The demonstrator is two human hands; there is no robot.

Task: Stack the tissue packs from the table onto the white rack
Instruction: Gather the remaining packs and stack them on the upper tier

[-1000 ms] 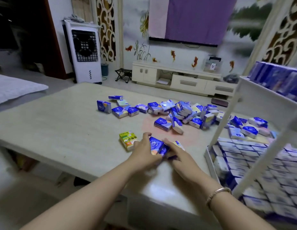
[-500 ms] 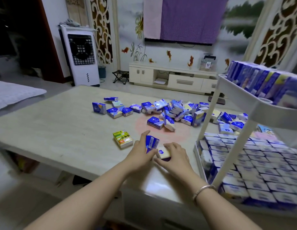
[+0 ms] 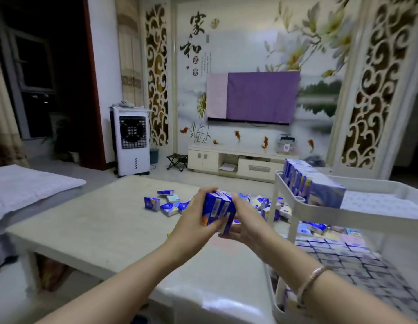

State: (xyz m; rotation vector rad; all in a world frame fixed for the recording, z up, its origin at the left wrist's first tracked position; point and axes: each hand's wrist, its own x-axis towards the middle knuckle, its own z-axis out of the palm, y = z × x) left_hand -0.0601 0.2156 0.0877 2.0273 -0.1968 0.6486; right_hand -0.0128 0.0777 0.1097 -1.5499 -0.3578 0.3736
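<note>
Both hands hold a small bunch of blue tissue packs [image 3: 218, 210] up in the air above the table [image 3: 105, 220]. My left hand [image 3: 194, 218] grips the bunch from the left, my right hand [image 3: 244, 224] from the right and below. Behind them, loose blue packs [image 3: 167, 205] lie scattered on the tabletop. The white rack [image 3: 376, 202] stands at the right; a row of upright packs [image 3: 306, 183] fills the left part of its top shelf, and its lower shelf [image 3: 339, 253] is covered with packs.
A folded white cover [image 3: 28, 188] lies at the left beyond the table. A white air cooler [image 3: 132, 143], a TV cabinet [image 3: 238, 160] and a small stool [image 3: 176, 160] stand along the far wall.
Both hands gathered the packs on the table, then lifted them together off the surface. The view tilted upward, so more of the far wall shows and the yellow pack is hidden.
</note>
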